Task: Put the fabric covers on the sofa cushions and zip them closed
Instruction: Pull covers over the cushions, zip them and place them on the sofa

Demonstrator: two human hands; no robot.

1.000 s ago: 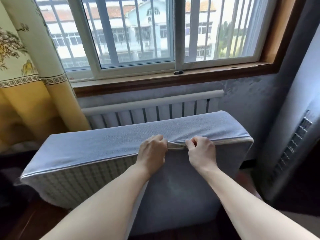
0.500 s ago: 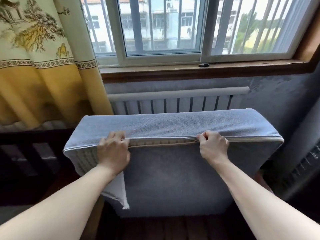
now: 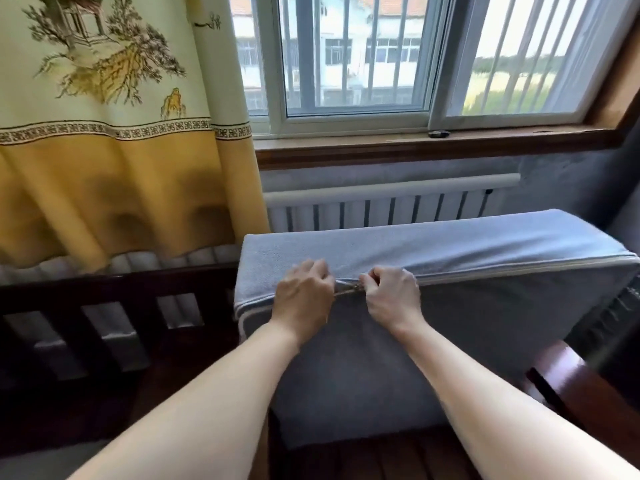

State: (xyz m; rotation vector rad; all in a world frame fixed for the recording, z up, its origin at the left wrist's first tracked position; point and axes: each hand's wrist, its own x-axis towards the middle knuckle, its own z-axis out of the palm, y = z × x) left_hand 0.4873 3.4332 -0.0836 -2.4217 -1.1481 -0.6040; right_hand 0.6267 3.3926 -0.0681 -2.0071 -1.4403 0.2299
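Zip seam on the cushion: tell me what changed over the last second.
Half a second ago the hands were apart on the seam, with open zip and a loose cover flap at the left. Now the right hand pinches the zip close beside the left hand, which grips the cover; the flap is gone. The cushion stays upright before the radiator.

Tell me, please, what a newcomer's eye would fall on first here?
First the two hands at centre, the left hand and right hand pinching the zip seam of a grey-blue cushion standing on edge. Then the yellow curtain at upper left and the barred window above the radiator.
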